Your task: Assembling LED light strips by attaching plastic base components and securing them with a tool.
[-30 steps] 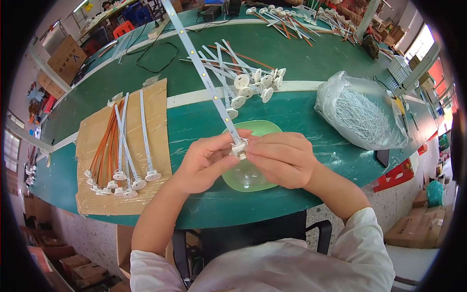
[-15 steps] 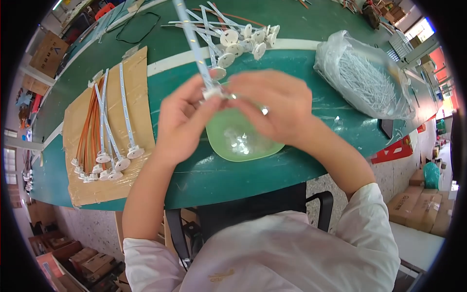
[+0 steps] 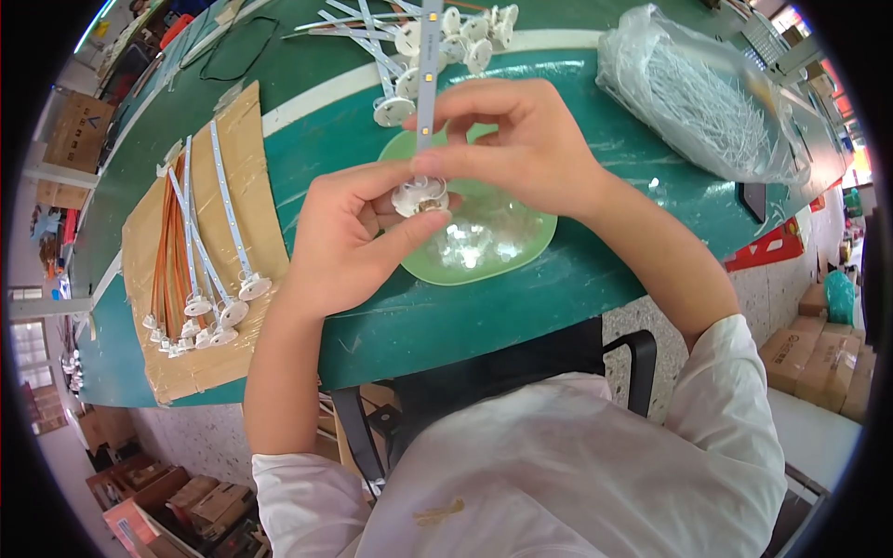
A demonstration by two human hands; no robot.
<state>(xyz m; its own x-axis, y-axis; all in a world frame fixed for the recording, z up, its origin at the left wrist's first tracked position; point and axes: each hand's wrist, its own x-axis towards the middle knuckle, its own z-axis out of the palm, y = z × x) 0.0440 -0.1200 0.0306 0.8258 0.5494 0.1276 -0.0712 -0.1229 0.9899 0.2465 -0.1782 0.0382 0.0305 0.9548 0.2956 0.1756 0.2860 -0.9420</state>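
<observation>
An LED strip point(image 3: 429, 79) with small yellow chips stands upright in front of me, its lower end joined to a white round base point(image 3: 416, 197). My left hand point(image 3: 346, 232) is closed around that base, thumb at its lower edge. Just above it, the thumb and fingers of my right hand point(image 3: 526, 139) pinch the bottom of the strip. Beneath both hands sits a green bowl point(image 3: 479, 270) holding small shiny clear pieces, too fine to tell apart. The hands partly cover the bowl.
On the left, a cardboard sheet point(image 3: 257, 177) carries several white and orange strips with round bases point(image 3: 253, 286). More such strips point(image 3: 395, 112) lie piled at the far side. A clear plastic bag point(image 3: 642, 56) of thin white wires and a black phone point(image 3: 752, 201) lie right.
The strip has gone from leaning to nearly upright, its base turned so the round face shows. My right hand has moved onto the strip's lower end. The whole view has shifted slightly.
</observation>
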